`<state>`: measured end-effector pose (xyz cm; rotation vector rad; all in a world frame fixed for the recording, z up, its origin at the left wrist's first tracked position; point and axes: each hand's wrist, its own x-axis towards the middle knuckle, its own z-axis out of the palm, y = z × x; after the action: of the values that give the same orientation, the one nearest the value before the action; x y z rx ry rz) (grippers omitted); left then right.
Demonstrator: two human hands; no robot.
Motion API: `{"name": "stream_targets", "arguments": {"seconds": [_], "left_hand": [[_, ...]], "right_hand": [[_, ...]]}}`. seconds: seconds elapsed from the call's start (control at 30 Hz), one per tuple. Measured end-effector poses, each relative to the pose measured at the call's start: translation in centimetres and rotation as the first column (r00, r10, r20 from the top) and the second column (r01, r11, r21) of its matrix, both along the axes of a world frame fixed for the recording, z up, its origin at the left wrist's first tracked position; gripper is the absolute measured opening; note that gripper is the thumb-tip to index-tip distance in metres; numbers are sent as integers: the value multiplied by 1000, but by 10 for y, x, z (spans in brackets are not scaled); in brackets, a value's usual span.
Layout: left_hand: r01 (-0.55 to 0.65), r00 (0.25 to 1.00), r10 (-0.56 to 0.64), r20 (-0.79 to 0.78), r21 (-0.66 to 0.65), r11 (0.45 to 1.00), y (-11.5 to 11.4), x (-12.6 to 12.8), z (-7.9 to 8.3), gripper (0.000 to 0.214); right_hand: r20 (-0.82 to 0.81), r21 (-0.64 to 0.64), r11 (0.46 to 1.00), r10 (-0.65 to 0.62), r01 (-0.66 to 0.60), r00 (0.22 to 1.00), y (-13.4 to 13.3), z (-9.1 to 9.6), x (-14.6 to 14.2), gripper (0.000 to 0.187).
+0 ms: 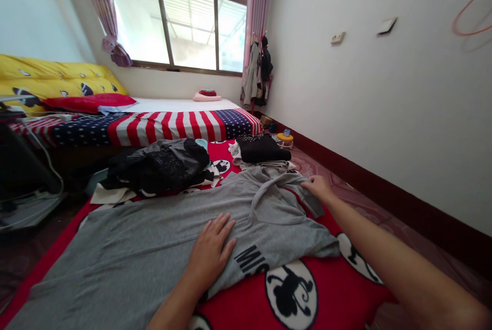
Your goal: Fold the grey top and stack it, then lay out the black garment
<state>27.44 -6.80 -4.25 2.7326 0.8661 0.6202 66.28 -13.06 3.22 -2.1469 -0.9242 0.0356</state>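
A long grey T-shirt [154, 232] with black lettering lies spread sideways over a red blanket [334, 294] printed with black monkey figures in white ovals. My left hand [213, 245] rests flat on the middle of the shirt, fingers stretched out, just left of the lettering. At the shirt's far right, my right hand [320, 187] pinches the edge of the far sleeve between thumb and fingers. The neckline lies loosely bunched between my two hands, and the near sleeve reaches out to the right.
Beyond the shirt sit a heap of dark clothes [161, 166] and a folded stack of clothes [261, 148]. A bed with a striped, starred cover [169, 126] stands under the window. A yellow stool [285, 138] is by the white wall [365, 89] at right.
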Motion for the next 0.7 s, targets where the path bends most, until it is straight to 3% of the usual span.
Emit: {"name": "stream_targets", "arguments": {"seconds": [0.17, 0.3, 0.47, 0.53, 0.6, 0.63, 0.7], "left_hand": [[9, 997, -5, 72, -64, 998, 1, 0, 0, 43], [4, 962, 41, 271, -164, 987, 1, -2, 3, 40], [86, 831, 106, 545, -316, 945, -6, -8, 16, 34], [150, 738, 213, 640, -464, 873, -7, -12, 23, 40], [267, 580, 379, 721, -608, 748, -6, -18, 32, 53], [344, 487, 465, 739, -652, 675, -4, -23, 37, 59], [488, 336, 611, 717, -687, 538, 1, -37, 48, 69]], "right_hand": [[-62, 131, 991, 11, -3, 998, 15, 68, -4, 7], [-217, 202, 970, 179, -136, 959, 24, 113, -34, 11], [-389, 292, 906, 405, -307, 827, 41, 148, -88, 15], [-418, 335, 873, 474, -354, 775, 46, 156, -116, 19], [-444, 401, 820, 564, -408, 696, 48, 160, -148, 27], [-464, 446, 770, 635, -457, 617, 47, 160, -166, 33], [-505, 526, 614, 783, -589, 365, 42, 155, -197, 46]]}}
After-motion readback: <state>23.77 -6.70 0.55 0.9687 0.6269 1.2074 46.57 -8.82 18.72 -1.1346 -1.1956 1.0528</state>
